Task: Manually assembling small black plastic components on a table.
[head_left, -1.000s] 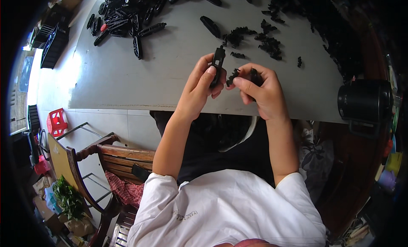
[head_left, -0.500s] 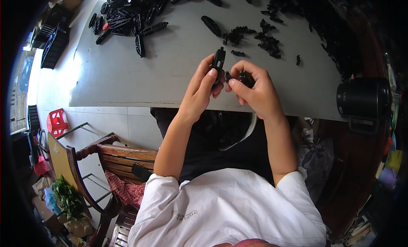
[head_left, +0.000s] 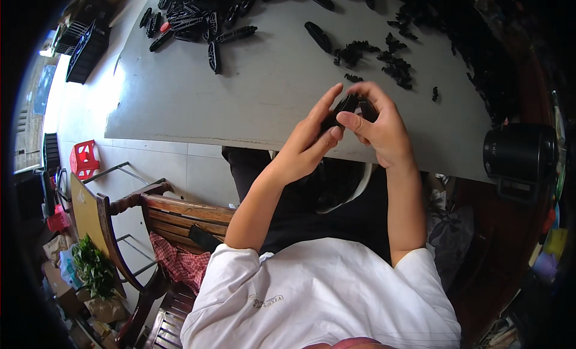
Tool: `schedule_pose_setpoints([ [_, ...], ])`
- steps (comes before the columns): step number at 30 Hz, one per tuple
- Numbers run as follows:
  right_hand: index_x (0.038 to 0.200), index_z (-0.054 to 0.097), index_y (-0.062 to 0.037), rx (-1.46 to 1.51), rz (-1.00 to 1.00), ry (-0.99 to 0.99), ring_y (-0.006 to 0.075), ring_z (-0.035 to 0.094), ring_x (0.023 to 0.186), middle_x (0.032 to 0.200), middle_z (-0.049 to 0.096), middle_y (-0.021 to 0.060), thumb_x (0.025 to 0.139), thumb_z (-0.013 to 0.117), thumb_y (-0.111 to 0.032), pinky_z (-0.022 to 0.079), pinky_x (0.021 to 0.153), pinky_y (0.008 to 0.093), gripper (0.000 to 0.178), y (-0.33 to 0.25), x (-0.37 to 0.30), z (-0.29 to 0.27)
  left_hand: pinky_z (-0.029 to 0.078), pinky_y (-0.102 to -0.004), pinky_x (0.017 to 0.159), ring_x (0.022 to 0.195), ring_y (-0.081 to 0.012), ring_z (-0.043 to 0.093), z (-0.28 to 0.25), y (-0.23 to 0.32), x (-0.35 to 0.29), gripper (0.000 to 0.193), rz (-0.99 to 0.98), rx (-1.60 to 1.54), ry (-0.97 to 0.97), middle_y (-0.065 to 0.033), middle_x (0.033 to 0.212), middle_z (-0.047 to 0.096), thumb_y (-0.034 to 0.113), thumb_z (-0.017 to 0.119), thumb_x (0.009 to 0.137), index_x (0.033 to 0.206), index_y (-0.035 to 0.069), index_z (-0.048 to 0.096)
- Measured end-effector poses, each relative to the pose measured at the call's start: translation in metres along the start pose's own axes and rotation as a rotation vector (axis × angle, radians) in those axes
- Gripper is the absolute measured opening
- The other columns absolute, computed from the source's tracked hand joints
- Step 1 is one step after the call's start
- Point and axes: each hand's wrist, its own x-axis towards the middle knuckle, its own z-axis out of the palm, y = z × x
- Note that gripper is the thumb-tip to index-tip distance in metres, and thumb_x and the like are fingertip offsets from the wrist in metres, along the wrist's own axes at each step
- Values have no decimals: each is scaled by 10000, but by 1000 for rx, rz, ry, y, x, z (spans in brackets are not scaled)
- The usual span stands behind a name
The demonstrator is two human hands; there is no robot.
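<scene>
Above the table's near edge my two hands meet around a long black plastic part point(head_left: 343, 106). My left hand point(head_left: 307, 139) closes along its left side, thumb and fingers against it. From the right, my right hand point(head_left: 383, 124) presses its thumb and fingers on the upper end of the same part. A second dark piece point(head_left: 368, 111) shows under the right fingers, too covered to name. Just beyond the fingertips lies a small black clip-like piece point(head_left: 353, 78) on the grey table point(head_left: 258, 97).
Long black plastic parts point(head_left: 210, 25) are heaped at the far left, with a red round piece point(head_left: 165, 27) among them. Small black clips point(head_left: 396, 67) lie in clusters farther right. A black mug point(head_left: 519, 154) stands at the right edge. A wooden chair point(head_left: 189, 211) is at lower left.
The black part has tilted to the right in my left hand. My right hand has come against it, whereas before the hands held separate pieces. The view has shifted slightly.
</scene>
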Motion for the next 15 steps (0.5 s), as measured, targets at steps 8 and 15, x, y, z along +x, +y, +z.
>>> schedule_pose_setpoints([
  [8,746,553,-49,350,55,24,71,464,475,629,530,0,837,667,-193,334,414,213,205,30,-6,-10,439,-326,796,807,-250,522,-11,2,11,605,96,431,-67,-137,930,549,10,541,831,1398,73,337],
  [15,835,580,-39,25,-59,159,157,624,680,782,621,68,810,602,-103,500,599,283,72,29,40,-32,384,-372,872,1125,-287,440,-134,-4,84,449,311,2060,787,-114,1206,488,75,606,739,1177,24,523],
])
